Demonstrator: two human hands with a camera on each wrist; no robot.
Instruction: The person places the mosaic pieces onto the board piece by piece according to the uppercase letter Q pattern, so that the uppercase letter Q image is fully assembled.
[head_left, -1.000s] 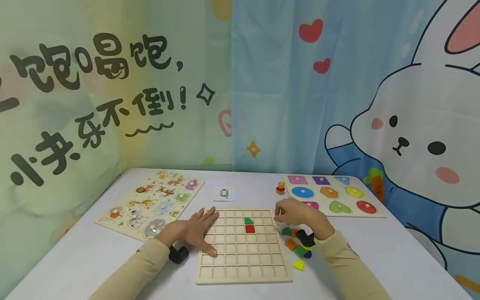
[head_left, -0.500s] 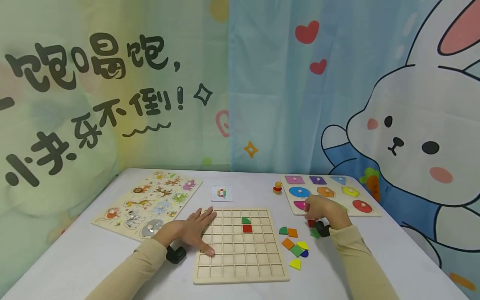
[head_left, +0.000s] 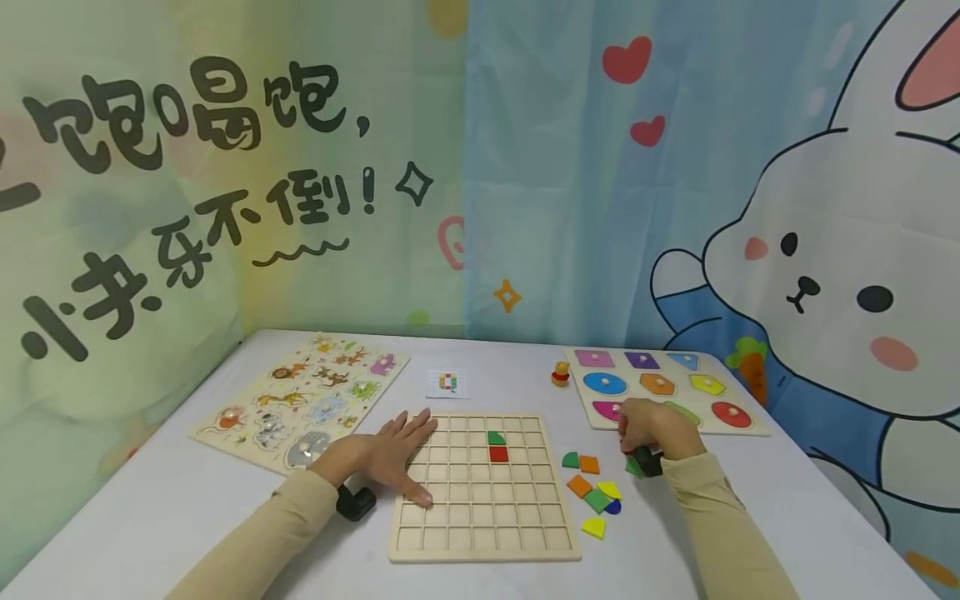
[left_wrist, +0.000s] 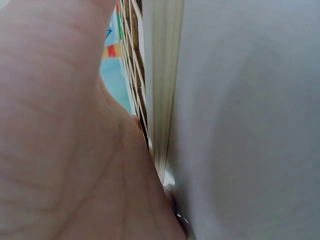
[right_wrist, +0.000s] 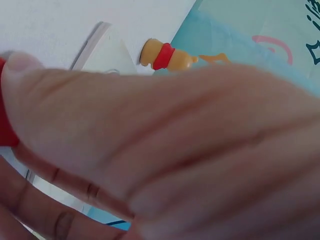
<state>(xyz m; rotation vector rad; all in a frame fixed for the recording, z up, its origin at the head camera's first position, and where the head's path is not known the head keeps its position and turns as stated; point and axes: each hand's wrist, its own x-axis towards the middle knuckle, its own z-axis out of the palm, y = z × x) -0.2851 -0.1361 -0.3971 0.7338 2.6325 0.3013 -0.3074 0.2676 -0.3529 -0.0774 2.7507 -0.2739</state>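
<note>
A square wooden grid board (head_left: 485, 557) lies in the middle of the table. My left hand (head_left: 388, 458) rests with spread fingers on its left edge; in the left wrist view the palm (left_wrist: 75, 150) sits against the board's side (left_wrist: 162, 90). A green quarter-round piece (head_left: 496, 437) and a red square piece (head_left: 498, 454) sit in the grid. Right of the board, my right hand (head_left: 660, 429) is low over the table. It pinches a red piece (right_wrist: 7, 115) at the thumb tip, mostly out of frame. A green piece (head_left: 634, 467) shows partly under that hand.
Loose orange, green, yellow and blue pieces, among them a yellow one (head_left: 594, 527), lie right of the board. An animal puzzle (head_left: 225, 446) is at the left, a shape puzzle (head_left: 720, 383) at the back right. A pattern card (head_left: 447, 383) and small bear figure (head_left: 560, 374) stand behind.
My right hand has moved from the grid's upper right corner rightward to the red and green pieces. Its fingers have come down onto a red piece. The left hand stays on the board.
</note>
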